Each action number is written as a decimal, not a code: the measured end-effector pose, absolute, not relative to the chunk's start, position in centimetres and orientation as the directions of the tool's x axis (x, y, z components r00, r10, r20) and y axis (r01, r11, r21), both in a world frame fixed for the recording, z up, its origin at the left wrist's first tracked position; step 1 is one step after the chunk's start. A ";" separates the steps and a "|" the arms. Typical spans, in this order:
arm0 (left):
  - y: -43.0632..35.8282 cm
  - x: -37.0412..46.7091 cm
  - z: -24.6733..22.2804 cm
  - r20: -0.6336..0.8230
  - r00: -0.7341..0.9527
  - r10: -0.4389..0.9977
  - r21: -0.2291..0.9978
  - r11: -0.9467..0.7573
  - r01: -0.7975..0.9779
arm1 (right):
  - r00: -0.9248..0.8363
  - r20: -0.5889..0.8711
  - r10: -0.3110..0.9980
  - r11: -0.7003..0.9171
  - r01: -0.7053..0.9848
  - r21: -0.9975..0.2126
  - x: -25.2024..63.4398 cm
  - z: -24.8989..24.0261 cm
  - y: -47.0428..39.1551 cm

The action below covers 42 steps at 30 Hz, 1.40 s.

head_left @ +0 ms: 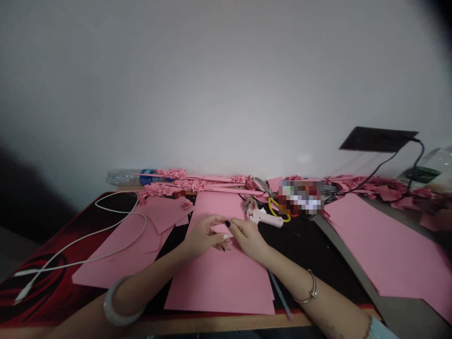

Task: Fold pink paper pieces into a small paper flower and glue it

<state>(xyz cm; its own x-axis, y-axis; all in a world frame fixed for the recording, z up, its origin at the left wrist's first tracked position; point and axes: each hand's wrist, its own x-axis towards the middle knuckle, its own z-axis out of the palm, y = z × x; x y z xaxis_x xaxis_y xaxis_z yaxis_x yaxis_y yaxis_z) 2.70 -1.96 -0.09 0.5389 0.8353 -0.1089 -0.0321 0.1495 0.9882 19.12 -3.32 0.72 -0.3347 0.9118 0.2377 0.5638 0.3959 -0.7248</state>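
Both hands meet above a long pink sheet of paper (219,287) at the middle of the mat. My left hand (203,235) is closed on a small piece of pink paper (221,229), with the thumb below it and the fingers behind. At the right edge of that piece, my right hand (250,239) pinches it, fingertips touching those of the left. Part of the small piece is hidden by the fingers. Just beyond my right hand lies a pale pink hot glue gun (266,219), and scissors with yellow handles (271,207) rest behind it.
Pink paper flowers on stems (197,185) line the wall beside a plastic bottle (122,177). A white cable (95,259) loops over more pink sheets (116,263) at left. Large pink sheets (384,249) lie right. A glue stick (281,296) is near the front edge.
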 end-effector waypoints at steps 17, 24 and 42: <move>-2.1 2.9 0.4 -0.046 0.508 0.860 0.989 0.109 -0.095 | -0.390 0.174 0.904 0.333 0.390 -0.859 18.8 0.5 -3.6; -2.2 2.6 0.3 -0.020 0.549 0.836 0.992 0.084 -0.092 | -0.350 0.145 0.925 0.286 0.392 -0.875 19.0 0.4 -3.5; -1.1 2.3 -0.3 -0.008 0.235 0.972 0.995 0.031 -0.092 | -0.207 0.255 0.945 0.325 0.479 -0.816 19.5 -0.5 -2.6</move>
